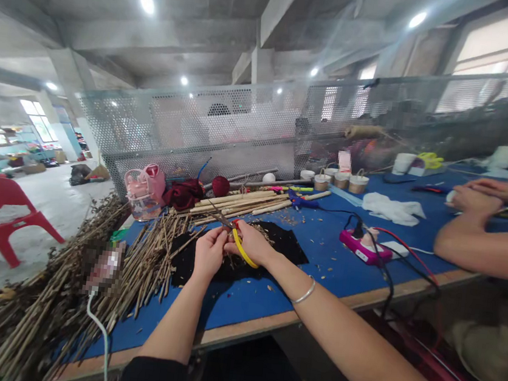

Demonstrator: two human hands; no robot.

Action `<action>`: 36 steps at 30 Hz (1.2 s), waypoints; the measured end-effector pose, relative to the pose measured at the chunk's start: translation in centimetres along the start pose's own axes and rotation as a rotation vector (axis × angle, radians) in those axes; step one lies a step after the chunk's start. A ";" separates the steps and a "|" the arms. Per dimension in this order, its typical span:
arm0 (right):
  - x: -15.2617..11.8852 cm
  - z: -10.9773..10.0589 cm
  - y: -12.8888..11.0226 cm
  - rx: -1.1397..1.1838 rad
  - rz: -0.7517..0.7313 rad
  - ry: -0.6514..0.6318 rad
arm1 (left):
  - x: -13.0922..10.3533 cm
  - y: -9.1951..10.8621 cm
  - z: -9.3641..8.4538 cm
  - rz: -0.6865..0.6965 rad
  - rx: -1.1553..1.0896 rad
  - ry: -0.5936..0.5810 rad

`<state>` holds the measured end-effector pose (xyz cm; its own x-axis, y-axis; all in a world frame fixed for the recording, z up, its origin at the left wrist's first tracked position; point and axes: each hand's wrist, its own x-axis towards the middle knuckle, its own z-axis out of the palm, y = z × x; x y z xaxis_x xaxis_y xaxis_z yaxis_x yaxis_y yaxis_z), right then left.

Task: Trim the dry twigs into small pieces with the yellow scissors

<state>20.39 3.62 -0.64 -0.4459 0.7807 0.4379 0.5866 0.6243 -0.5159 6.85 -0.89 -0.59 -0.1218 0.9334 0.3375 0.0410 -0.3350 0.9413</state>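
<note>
Snipping, apparently.
Right fingers [249, 236] curl round scissors [242, 248]; left fingers [212, 242] pinch together, contents hidden; stems [156, 251] nine o'clock. Next cut likely needs steadiness.

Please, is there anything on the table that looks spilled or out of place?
Yes, mildly: pale plant scraps lie scattered on the blue tabletop outside the black cloth, like spillage. Also, cords by the purple power strip hang loosely over the front edge, which looks untidy.

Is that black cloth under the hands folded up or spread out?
Spread out, it looks like: the black cloth lies flat on the blue table, showing past both the left hand and the right hand.
</note>
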 end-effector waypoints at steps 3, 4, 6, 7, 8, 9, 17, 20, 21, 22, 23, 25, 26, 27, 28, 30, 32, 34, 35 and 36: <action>0.0 0.2 -0.2 -0.026 -0.016 0.001 | 0.0 -0.3 -0.3 -0.011 -0.016 0.001; 0.0 0.3 -0.3 -0.034 -0.014 -0.003 | 0.1 -0.4 -0.3 -0.012 -0.014 -0.004; 0.1 0.4 -0.4 -0.065 -0.004 0.000 | 0.3 -0.5 -0.4 -0.022 -0.017 -0.018; 0.1 0.4 -0.4 -0.087 -0.001 0.009 | 0.3 -0.5 -0.3 -0.027 -0.021 -0.025; 0.1 0.4 -0.4 -0.114 -0.002 0.022 | 0.3 -0.5 -0.3 -0.029 -0.025 -0.029; 0.1 0.4 -0.4 -0.140 -0.003 0.036 | 0.2 -0.4 -0.3 -0.028 -0.027 -0.031; -0.2 0.0 -1.1 -0.210 0.065 0.020 | 0.0 0.0 -0.5 0.000 0.019 -0.005; -0.3 -0.2 -1.4 -0.238 0.133 0.000 | 0.1 0.0 -0.6 -0.003 0.022 0.018; -0.3 -0.2 -1.4 -0.248 0.140 0.001 | 0.0 0.0 -0.6 -0.009 0.019 0.018; -0.2 -0.2 -1.4 -0.256 0.141 0.003 | 0.0 0.1 -0.6 -0.017 0.017 0.016; -0.2 -0.2 -1.4 -0.261 0.139 0.003 | 0.0 0.1 -0.5 -0.024 0.016 0.012; -0.1 -0.2 -1.2 -0.262 0.134 0.006 | -0.1 0.3 -0.5 -0.028 0.019 0.003; 0.0 -0.1 -1.1 -0.260 0.132 0.008 | -0.1 0.3 -0.5 -0.025 0.024 -0.002; 0.0 -0.1 -1.0 -0.258 0.131 0.009 | -0.1 0.3 -0.6 -0.021 0.032 -0.003; 0.0 0.0 -0.8 -0.257 0.129 0.008 | 0.0 0.3 -0.6 -0.017 0.042 0.002; 0.0 0.1 -0.6 -0.272 0.125 0.009 | 0.1 0.1 -0.6 -0.014 0.059 0.014; 0.0 0.1 -0.5 -0.302 0.119 0.016 | 0.3 -0.2 -0.6 -0.015 0.061 0.022; -0.1 0.2 -0.5 -0.316 0.101 0.033 | 0.4 -0.6 -0.7 -0.017 0.058 0.024; -0.1 0.1 -0.5 -0.311 0.086 0.040 | 0.5 -0.7 -0.7 -0.015 0.063 0.029; -0.1 0.1 -0.5 -0.299 0.068 0.044 | 0.5 -0.8 -0.7 -0.013 0.070 0.034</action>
<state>20.07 3.25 -0.52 -0.3731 0.8145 0.4443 0.7901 0.5299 -0.3080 6.06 -0.21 -1.21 -0.1567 0.9321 0.3264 0.1081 -0.3123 0.9438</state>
